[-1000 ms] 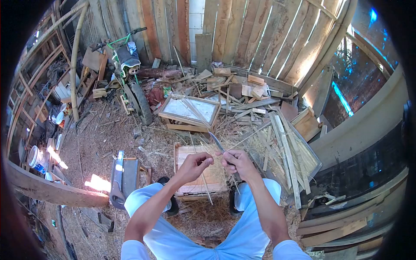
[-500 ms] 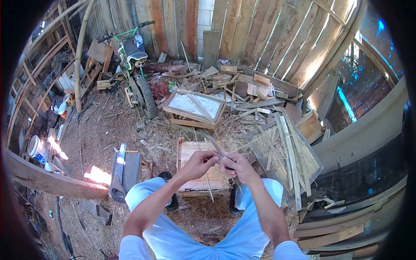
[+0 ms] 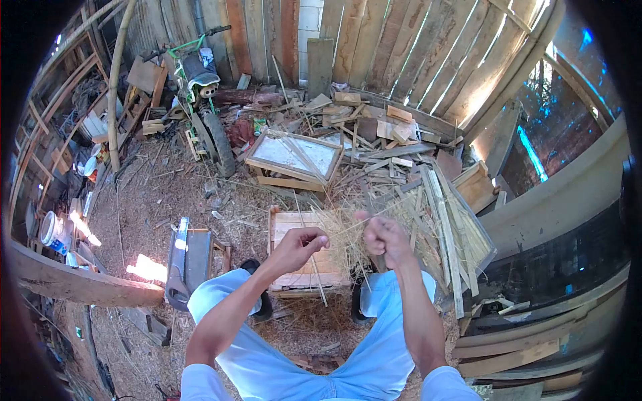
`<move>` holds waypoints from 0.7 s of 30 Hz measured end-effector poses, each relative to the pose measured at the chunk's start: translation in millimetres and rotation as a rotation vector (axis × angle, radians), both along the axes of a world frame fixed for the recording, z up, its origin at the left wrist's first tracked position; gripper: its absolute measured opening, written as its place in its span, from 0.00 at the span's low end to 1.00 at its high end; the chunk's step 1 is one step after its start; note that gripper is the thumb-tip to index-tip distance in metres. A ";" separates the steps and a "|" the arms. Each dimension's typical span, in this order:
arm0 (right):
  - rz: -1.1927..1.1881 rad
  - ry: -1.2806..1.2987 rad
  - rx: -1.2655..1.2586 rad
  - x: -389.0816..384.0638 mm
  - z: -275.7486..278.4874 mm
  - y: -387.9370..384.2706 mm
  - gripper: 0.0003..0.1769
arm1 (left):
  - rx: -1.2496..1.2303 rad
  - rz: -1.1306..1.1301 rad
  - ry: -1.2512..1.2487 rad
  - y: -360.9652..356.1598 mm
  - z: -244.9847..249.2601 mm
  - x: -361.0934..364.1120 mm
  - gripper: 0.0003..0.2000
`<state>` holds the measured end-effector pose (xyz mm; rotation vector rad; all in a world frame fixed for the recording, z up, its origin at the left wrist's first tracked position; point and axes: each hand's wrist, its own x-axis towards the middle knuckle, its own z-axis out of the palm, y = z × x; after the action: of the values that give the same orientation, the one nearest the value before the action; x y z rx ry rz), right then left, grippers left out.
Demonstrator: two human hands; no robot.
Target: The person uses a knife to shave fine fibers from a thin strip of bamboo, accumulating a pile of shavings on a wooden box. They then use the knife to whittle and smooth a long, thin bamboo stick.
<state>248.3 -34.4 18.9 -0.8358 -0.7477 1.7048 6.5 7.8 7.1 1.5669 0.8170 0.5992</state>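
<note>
My left hand [image 3: 302, 247] is closed in a pinch above the wooden crate [image 3: 284, 224]; anything between its fingertips is too small to tell. To its right, my right hand [image 3: 388, 240] is curled closed and slightly blurred, and what it grips is unclear. The two hands are apart. Behind and below them lies a tangle of thin straw-coloured shavings [image 3: 344, 234], spilling over the crate's right side. One long thin stick [image 3: 314, 260] slants across the crate, between my knees.
A handsaw [image 3: 178, 264] rests on a small dark-topped stool [image 3: 198, 257] at the left. Ahead are a framed box [image 3: 294, 157], a green motorbike [image 3: 204, 100] and scrap wood [image 3: 388, 134]. Long slats [image 3: 441, 234] lie on a board at the right.
My hands have separated, the left moving slightly left and the right moving right. The blade-like piece seen between them earlier is no longer distinct. The view has shifted slightly.
</note>
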 end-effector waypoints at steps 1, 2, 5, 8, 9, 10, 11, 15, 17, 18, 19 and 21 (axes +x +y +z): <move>-0.003 0.002 0.000 -7.6 -6.4 -1.5 0.20 | 0.000 -0.003 0.002 -0.9 2.7 3.3 0.15; 0.128 -0.078 0.012 -16.8 -16.9 -2.5 0.19 | -0.029 0.010 -0.029 -1.5 5.6 8.3 0.14; 0.210 -0.106 0.001 -32.0 -11.6 -4.5 0.19 | -0.060 0.013 -0.079 0.2 1.8 11.3 0.13; 0.002 -0.012 -0.035 -9.6 -4.9 3.4 0.22 | -0.100 0.000 -0.071 0.4 4.8 -0.5 0.13; 0.000 -0.016 -0.034 5.1 -5.9 5.8 0.22 | -0.143 -0.011 -0.048 0.6 7.0 -3.2 0.13; -0.045 0.028 -0.013 18.2 -5.1 6.8 0.23 | -0.143 -0.013 -0.050 0.6 7.2 -5.2 0.13; -0.091 0.073 0.011 26.2 -5.9 7.6 0.24 | -0.140 -0.031 -0.032 1.1 7.4 -7.3 0.13; 0.048 0.008 0.023 4.7 -2.0 -1.7 0.24 | -0.094 -0.033 -0.043 1.0 5.2 0.7 0.14; 0.117 -0.047 0.024 -24.5 -5.9 -3.1 0.23 | -0.085 -0.033 -0.067 -1.0 1.1 10.1 0.14; 0.188 -0.102 0.024 -32.9 -6.8 -3.8 0.23 | -0.078 -0.032 -0.090 -2.7 -0.2 12.6 0.14; 0.187 -0.097 0.025 -33.8 -5.9 -4.3 0.23 | -0.078 -0.032 -0.085 -4.2 0.0 12.9 0.14; 0.148 -0.116 0.027 -32.8 -2.7 -2.3 0.19 | -0.113 0.011 -0.078 -5.3 2.9 12.5 0.14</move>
<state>215.6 -36.7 16.2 -0.8846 -0.9285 1.7843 19.0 2.5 10.0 1.4286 0.7878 0.6083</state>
